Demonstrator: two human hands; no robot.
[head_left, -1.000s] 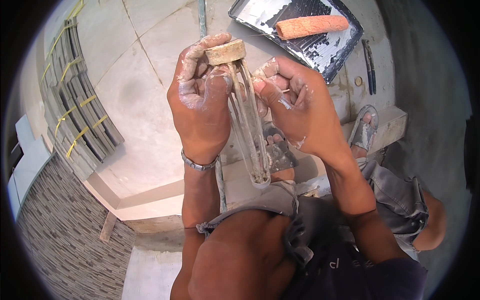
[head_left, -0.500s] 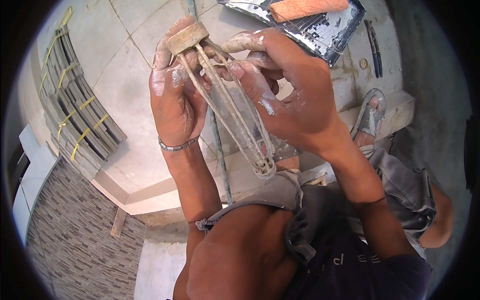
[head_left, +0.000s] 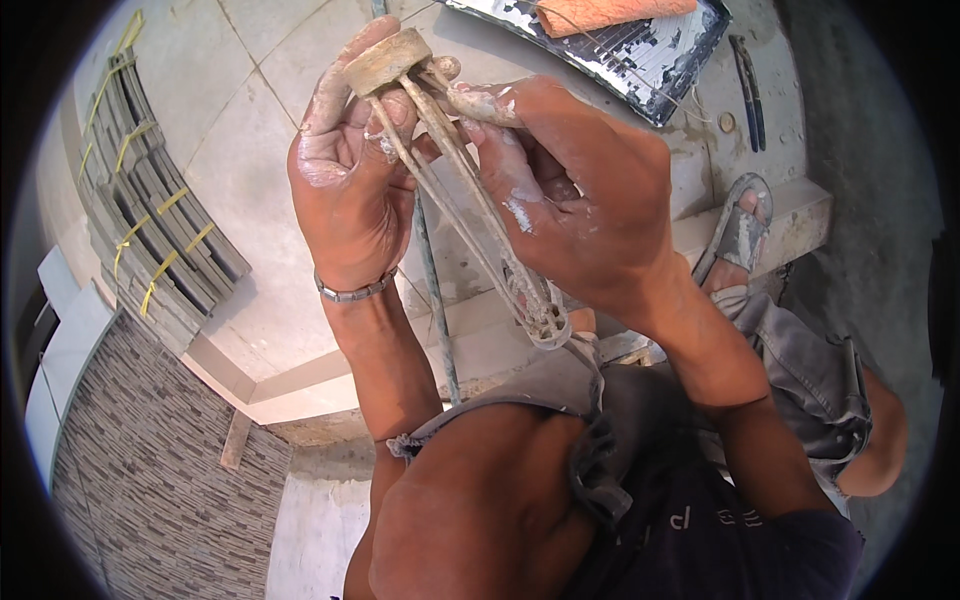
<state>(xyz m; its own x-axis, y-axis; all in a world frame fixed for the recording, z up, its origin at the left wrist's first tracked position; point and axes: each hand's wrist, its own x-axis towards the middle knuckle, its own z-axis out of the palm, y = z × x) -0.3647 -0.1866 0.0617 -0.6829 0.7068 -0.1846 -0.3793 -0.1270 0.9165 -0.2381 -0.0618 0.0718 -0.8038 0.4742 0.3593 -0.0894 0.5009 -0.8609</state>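
A dried-paint-crusted wire roller cage [head_left: 450,150], with a thick ring at its upper end and a round cap at its lower end, slants between my hands. My left hand [head_left: 345,200] is closed around the ring end, fingers behind it and thumb in front against the wires. Just below the ring, my right hand [head_left: 600,190] pinches at the wires with thumb and curled fingers; its fingertips are partly hidden by the cage. White paint smears both hands. A thin greenish rod [head_left: 435,300] runs behind the cage, past my left wrist.
At the top, a paint tray [head_left: 650,75] holds an orange roller sleeve [head_left: 610,12]. Dark pliers-like handles [head_left: 748,95] lie right of it. Strapped grey strips [head_left: 160,200] are stacked at left on the tiled floor [head_left: 250,150]. My sandalled foot [head_left: 742,235] rests on a ledge at right.
The cage's lower end has swung slightly right, and its ring has turned and risen a little. My right hand's fingers have curled in closer on the wires.
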